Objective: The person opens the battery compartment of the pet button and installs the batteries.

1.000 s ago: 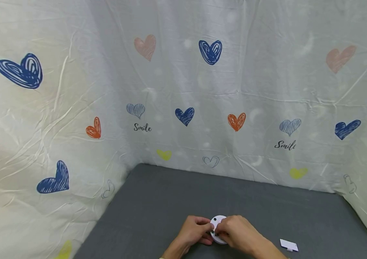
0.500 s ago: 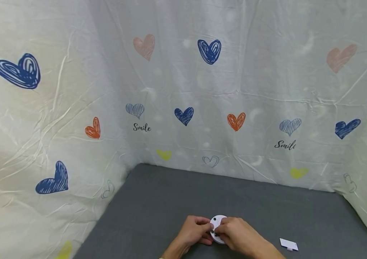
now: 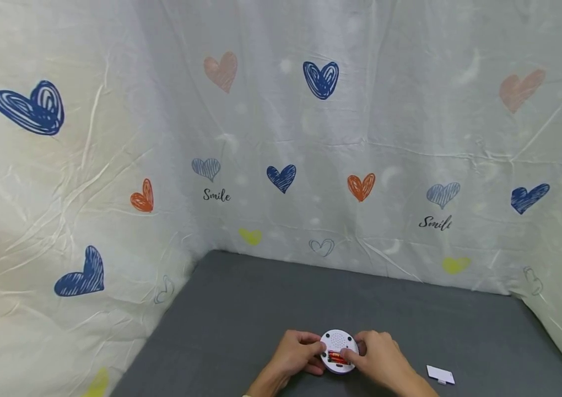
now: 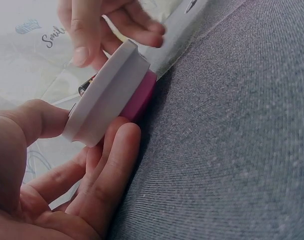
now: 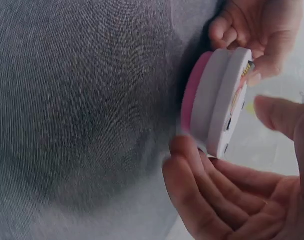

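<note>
A round white device (image 3: pixel 339 337) with a pink base lies face down on the grey surface. Speaker holes and dark feet dot its upper side, and red batteries (image 3: pixel 336 358) sit in its uncovered compartment. My left hand (image 3: pixel 297 353) pinches the left edge, thumb on top and fingers beneath, as the left wrist view shows. At the opposite edge is my right hand (image 3: pixel 380 357), its fingertips close to the rim. In the right wrist view, the right thumb (image 5: pixel 279 115) stands off from the device, above the battery side.
A small white rectangular cover (image 3: pixel 441 374) with a tab lies on the grey cloth-covered table (image 3: pixel 261 298), to the right of the right hand. White curtains (image 3: pixel 281 121) printed with hearts hang behind and along the sides.
My right hand has shifted from over the device to its right edge and spread its fingers, baring the red batteries. The left hand keeps its hold in the same place.
</note>
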Demonstrator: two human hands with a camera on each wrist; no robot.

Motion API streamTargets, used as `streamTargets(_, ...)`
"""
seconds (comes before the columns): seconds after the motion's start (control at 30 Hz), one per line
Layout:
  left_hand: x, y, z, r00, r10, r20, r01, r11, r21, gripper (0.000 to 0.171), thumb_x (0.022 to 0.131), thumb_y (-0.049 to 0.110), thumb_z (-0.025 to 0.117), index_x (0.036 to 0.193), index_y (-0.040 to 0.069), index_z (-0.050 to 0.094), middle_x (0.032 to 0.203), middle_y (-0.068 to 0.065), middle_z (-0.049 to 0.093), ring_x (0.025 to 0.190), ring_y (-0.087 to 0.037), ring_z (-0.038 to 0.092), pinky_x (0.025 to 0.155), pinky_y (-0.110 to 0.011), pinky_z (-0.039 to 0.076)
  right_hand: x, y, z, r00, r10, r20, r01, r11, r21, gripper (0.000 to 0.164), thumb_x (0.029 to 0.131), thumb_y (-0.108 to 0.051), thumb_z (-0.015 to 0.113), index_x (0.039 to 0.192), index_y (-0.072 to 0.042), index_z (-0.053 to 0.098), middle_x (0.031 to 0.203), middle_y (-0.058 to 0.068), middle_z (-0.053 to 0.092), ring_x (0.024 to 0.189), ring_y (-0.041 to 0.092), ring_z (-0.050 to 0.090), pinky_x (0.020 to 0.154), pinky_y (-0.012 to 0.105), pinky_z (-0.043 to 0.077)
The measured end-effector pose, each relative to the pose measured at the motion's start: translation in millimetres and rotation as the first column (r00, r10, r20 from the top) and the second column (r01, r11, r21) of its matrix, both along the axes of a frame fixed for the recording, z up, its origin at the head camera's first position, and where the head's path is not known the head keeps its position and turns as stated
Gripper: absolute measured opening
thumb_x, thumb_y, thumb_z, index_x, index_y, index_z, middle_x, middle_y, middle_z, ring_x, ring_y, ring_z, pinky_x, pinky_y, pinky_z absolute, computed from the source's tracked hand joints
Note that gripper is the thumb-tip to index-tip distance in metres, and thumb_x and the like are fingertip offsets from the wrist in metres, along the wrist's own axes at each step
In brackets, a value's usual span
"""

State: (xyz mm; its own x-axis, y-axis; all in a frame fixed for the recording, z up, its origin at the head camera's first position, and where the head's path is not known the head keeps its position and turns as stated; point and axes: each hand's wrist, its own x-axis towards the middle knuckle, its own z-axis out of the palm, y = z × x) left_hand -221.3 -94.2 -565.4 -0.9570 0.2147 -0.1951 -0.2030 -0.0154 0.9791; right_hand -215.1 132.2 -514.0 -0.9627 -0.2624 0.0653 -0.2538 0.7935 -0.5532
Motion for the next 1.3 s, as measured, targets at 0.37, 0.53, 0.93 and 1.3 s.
streamTargets(0.37, 0.1, 0, -2.9, 1.000, 0.002, 0.004, -0.002, 1.000, -0.005, 0.027, 0.097, 0.003, 0.074, 0.119, -0.012, 0.074, 0.089, -0.012, 0.079, 0.064, -0.016, 0.074, 0.060, -0.033, 0.070, -1.9, -15, -0.6, 0.986, -0.097, 0.134, 0.082, 0.990, 0.113, 0.068, 0.084, -0.059, 0.089, 0.119, -0.003, 0.076, 0.101, 0.008, 0.079, 0.083, 0.021, 0.070, 0.064, 0.044, 0.058)
streamTargets(0.53, 0.2, 0, -3.2, 1.000, 0.000, 0.001, 0.000, 1.000, 0.000, 0.026, 0.097, 0.003, 0.074, 0.118, -0.012, 0.074, 0.088, -0.011, 0.079, 0.063, -0.016, 0.074, 0.060, -0.033, 0.070, -2.2, -18, -0.3, 0.984, -0.123, 0.130, 0.101, 0.982, 0.162, 0.072, 0.082, -0.062, 0.089, 0.122, -0.004, 0.076, 0.106, 0.011, 0.079, 0.088, 0.025, 0.072, 0.068, 0.049, 0.060)
streamTargets(0.93, 0.1, -1, -3.2, 1.000, -0.001, 0.004, 0.001, 1.000, -0.005, 0.027, 0.096, 0.003, 0.074, 0.118, -0.012, 0.074, 0.088, -0.012, 0.080, 0.064, -0.018, 0.075, 0.060, -0.034, 0.070, -4.2, -21, -0.6, 0.986, -0.128, 0.108, 0.108, 0.978, 0.179, 0.070, 0.079, -0.068, 0.089, 0.112, -0.008, 0.079, 0.095, 0.008, 0.078, 0.080, 0.023, 0.069, 0.060, 0.044, 0.054)
streamTargets(1.3, -0.5, -1, -1.6, 1.000, -0.005, -0.001, 0.005, 1.000, -0.002, 0.026, 0.095, 0.003, 0.075, 0.118, -0.010, 0.075, 0.088, -0.013, 0.080, 0.064, -0.017, 0.075, 0.059, -0.032, 0.070, -6.2, -19, -1.2, 0.990, -0.123, 0.072, 0.111, 0.981, 0.158, 0.066, 0.076, -0.060, 0.094, 0.114, -0.008, 0.079, 0.098, 0.008, 0.078, 0.084, 0.025, 0.071, 0.063, 0.048, 0.057)
